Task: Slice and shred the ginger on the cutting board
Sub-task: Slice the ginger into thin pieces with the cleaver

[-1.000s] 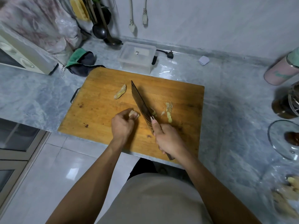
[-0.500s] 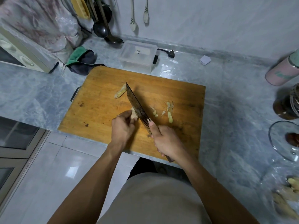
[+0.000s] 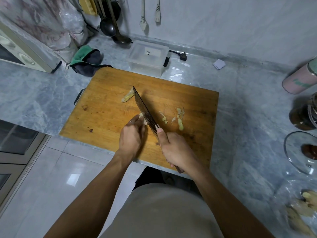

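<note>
This is a home kitchen. A grey marbled surface [image 3: 248,107] runs along a pale wall, with a worn wooden cutting board [image 3: 106,107] at its near edge. At eleven o'clock ladles [image 3: 107,29] hang beside a small oven [image 3: 20,48] and a crumpled cloth [image 3: 85,60]. A clear plastic box [image 3: 147,57] sits at twelve o'clock. At three o'clock stand a jar [image 3: 303,115] and a glass lid [image 3: 298,152]. Glossy floor tiles [image 3: 51,169] show below.

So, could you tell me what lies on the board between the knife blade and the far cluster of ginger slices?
In the head view, a short row of slices lies between the knife and the cluster.
</note>
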A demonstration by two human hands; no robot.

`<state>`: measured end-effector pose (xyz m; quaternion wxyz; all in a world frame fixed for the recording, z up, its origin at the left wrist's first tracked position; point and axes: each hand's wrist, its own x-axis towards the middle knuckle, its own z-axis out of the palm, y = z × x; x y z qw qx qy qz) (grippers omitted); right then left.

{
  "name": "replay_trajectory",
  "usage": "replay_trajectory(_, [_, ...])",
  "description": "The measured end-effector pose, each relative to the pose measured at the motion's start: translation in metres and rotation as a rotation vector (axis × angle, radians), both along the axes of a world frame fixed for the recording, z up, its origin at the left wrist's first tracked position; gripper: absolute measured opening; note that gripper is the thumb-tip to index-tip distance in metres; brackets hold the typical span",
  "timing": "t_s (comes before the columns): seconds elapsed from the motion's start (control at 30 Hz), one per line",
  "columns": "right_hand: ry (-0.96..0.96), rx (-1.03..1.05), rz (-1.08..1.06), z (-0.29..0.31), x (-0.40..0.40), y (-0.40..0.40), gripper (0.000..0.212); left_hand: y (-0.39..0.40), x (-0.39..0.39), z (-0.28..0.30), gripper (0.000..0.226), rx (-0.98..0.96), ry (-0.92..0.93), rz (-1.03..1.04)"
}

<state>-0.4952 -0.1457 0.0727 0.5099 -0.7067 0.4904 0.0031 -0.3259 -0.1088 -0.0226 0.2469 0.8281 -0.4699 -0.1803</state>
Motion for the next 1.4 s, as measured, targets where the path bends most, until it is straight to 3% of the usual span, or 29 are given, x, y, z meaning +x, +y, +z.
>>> replay_trajectory(0.77, [-0.032, 0.099, -0.066, 0.0, 0.012, 0.0, 0.062, 0.0, 0.0, -0.012, 0.03, -0.085, -0.042, 0.033])
replay_trajectory(1.13, [0.005, -0.042, 0.013, 0.009, 0.011, 0.003, 0.066, -0.003, 0.003, -0.014, 0.028, -0.072, -0.067, 0.051])
replay_trajectory(1.4, [0.017, 0.019, -0.015, 0.011, -0.002, -0.01, 0.062, -0.003, 0.001, -0.013, 0.032, -0.077, -0.044, 0.056])
